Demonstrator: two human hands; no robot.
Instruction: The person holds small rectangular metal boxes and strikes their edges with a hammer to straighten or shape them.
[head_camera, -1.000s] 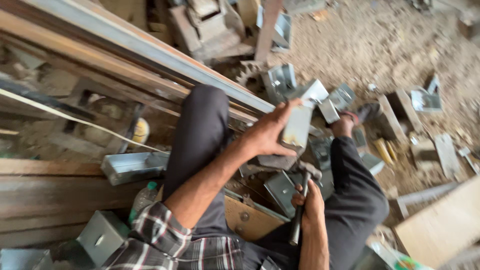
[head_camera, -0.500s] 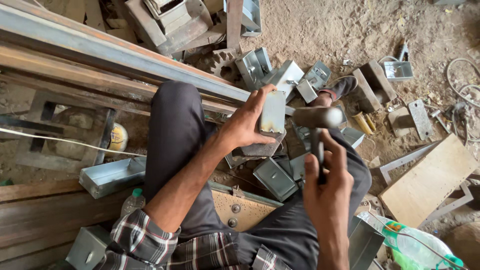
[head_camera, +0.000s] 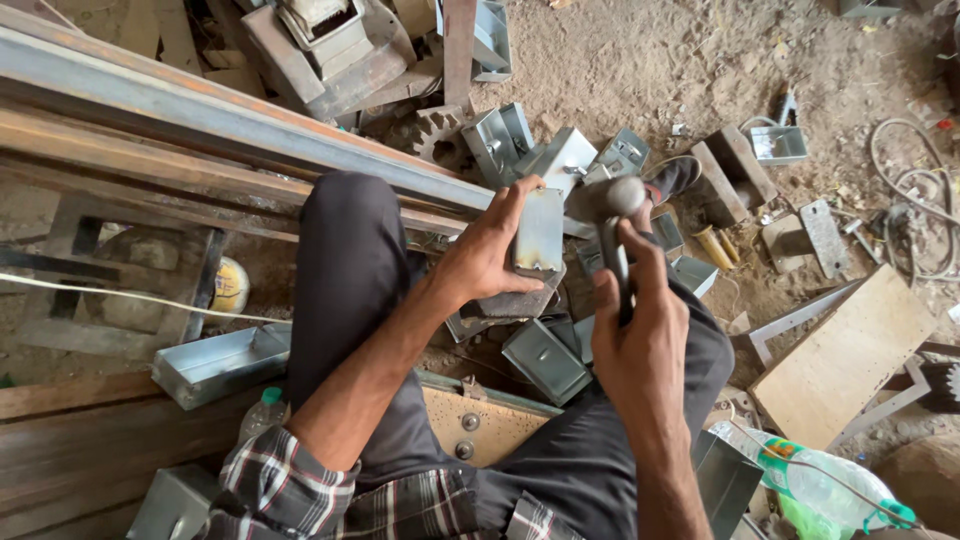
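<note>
gripping a metal plate (head_camera: 539, 232) in left hand (head_camera: 490, 252), hammer (head_camera: 612, 215) in right hand (head_camera: 640, 330)

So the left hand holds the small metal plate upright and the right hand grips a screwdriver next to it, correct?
Not quite. In the head view the right hand grips a hammer, not a screwdriver. The left hand does hold the small metal plate upright.

Soft even daylight, faint shadows, no glare, sharp focus, wide-angle edge stretch
</note>
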